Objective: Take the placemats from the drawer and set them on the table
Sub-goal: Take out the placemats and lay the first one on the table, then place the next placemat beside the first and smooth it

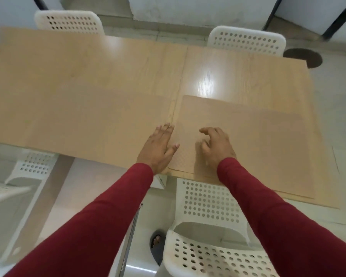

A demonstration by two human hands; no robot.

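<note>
A tan placemat [252, 136] lies flat on the light wooden table [88, 76], at the near right. A second tan placemat [100, 120] lies to its left, blurred and close in colour to the wood. My left hand [158, 148] rests flat with straight fingers over the seam between the two mats. Just right of it, my right hand [216, 146] sits on the right placemat with its fingers loosely curled and nothing in them. Both arms wear dark red sleeves. No drawer is in view.
White perforated chairs stand around the table: one right below my arms [212, 236], one at the near left [28, 172], two on the far side [68, 22] [246, 40]. A dark round patch [304, 56] marks the floor at the far right corner.
</note>
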